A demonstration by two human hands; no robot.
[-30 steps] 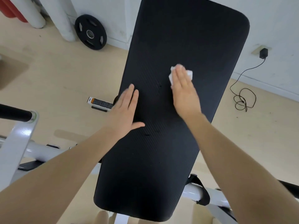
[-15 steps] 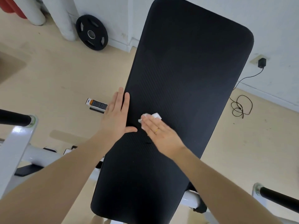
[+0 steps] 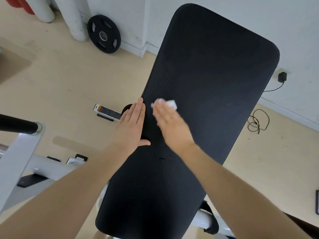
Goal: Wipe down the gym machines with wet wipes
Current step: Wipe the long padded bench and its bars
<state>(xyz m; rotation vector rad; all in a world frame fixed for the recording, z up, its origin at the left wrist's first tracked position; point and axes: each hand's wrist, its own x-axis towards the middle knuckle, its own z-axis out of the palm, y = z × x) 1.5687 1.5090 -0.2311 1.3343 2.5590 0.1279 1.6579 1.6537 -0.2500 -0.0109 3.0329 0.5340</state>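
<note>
At the pad (image 3: 215,83) left edge, right hand (image 3: 172,125) presses wipe (image 3: 170,103) flat, fingers straight, mid-wipe; left hand (image 3: 130,125) flat, bracing; next, uncleaned far end.

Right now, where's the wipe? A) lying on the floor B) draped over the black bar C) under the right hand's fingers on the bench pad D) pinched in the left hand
C: the white wipe sticks out from under the flat right hand on the black bench pad; the left hand lies bare at the pad's edge.

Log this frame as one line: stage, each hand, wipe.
stage: wiping pad | left hand: flat on pad edge | right hand: flat, pressing wipe | wipe: on pad, under fingertips
</note>
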